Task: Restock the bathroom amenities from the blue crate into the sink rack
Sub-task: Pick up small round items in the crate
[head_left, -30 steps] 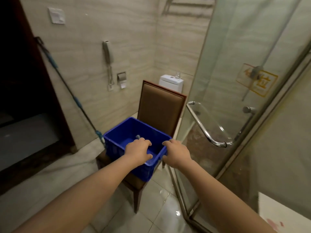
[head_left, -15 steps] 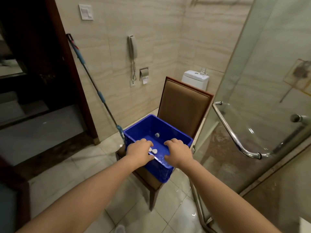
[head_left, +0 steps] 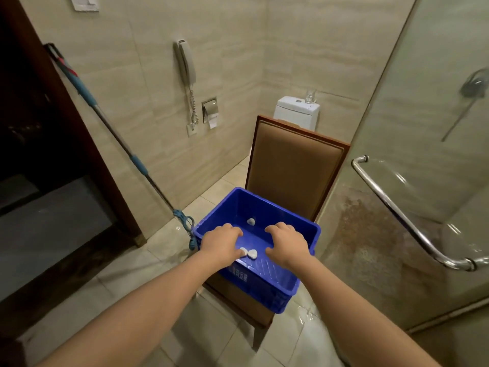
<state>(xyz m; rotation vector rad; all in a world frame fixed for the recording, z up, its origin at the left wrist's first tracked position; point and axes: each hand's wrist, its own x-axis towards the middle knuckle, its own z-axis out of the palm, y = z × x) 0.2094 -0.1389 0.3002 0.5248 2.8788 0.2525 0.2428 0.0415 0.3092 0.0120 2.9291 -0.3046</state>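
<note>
Both hands — left [head_left: 221, 245], right [head_left: 287, 243], fingers spread, gripping nothing — over glossy blue plastic crate [head_left: 267, 287] holding small white lumps [head_left: 252, 253].

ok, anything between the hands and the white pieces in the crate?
Nothing visible. Blue crate is open-topped; left hand is right beside the two white pieces, right hand near them. A third piece lies apart, unobstructed.

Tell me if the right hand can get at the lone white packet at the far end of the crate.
Probably yes. The right hand is already inside the open blue crate, and nothing lies between it and the white packet.
</note>
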